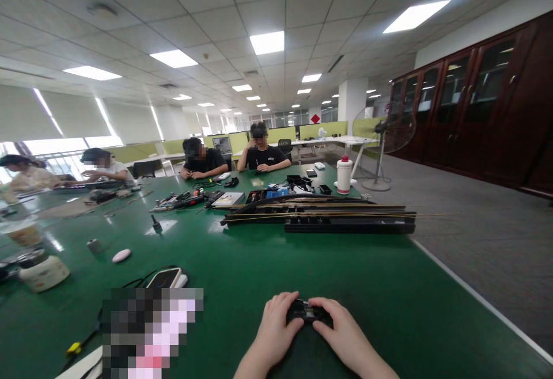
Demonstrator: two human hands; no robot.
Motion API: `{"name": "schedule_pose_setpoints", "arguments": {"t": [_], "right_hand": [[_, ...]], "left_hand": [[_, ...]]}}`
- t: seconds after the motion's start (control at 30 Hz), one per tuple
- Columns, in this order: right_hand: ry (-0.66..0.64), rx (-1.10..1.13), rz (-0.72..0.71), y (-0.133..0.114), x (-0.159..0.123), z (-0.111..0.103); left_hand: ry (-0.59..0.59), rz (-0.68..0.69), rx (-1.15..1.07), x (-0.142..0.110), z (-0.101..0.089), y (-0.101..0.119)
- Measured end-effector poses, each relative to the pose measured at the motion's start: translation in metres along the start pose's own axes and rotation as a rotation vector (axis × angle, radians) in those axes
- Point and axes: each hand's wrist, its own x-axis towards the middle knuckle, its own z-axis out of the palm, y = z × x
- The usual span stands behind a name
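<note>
Between my two hands, just over the green table (224, 269) near its front, is a small black part (307, 311) with a lighter strip in its middle. My left hand (276, 324) grips its left end between thumb and fingers. At its right end, my right hand (337, 321) holds it the same way. The fingers cover both ends, so its exact kind does not show.
Long black rails (349, 226) with thin brass-coloured rods lie across the table ahead. A white bottle with a red cap (344, 176) stands behind them. Left are a pale oval object (121, 256), a jar (43, 272) and a white device (170, 278). Several people sit beyond.
</note>
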Motion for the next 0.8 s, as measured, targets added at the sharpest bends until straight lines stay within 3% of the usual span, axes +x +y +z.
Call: {"name": "schedule_pose_setpoints", "arguments": {"t": [0.23,0.47,0.63,0.8], "right_hand": [[-0.044,0.059,0.055,-0.006,0.002,-0.006],[-0.134,0.059,-0.028,-0.018,0.007,-0.011],[-0.052,0.114,0.0,-0.005,0.005,-0.007],[-0.004,0.055,-0.077,0.0,0.003,0.002]], "left_hand": [[-0.038,0.01,0.027,0.003,-0.002,0.003],[-0.069,0.043,0.029,0.009,-0.005,0.001],[-0.04,0.061,-0.026,0.007,-0.003,-0.009],[0.002,0.113,-0.008,0.001,-0.002,-0.009]]}}
